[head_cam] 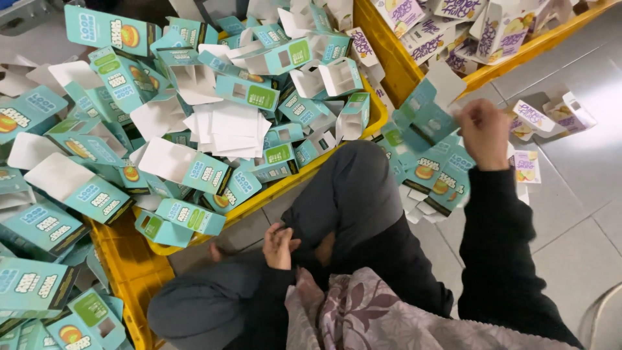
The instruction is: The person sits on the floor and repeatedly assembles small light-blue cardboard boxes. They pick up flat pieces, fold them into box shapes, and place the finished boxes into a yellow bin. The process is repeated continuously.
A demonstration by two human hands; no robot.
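My right hand [483, 133] is raised at the right and grips a flat teal carton [424, 116] by its edge, above a small stack of flat teal cartons [435, 174] on the floor beside my knee. My left hand [280, 245] rests low between my legs, fingers curled, holding nothing that I can see. My legs in dark trousers fill the lower middle of the view.
A yellow crate [285, 185] heaped with folded teal cartons [188, 116] stands at the left. Another yellow crate [402, 71] at the top right holds purple and white cartons [466, 32]. A few purple cartons [551, 113] lie on the grey tiled floor [570, 214].
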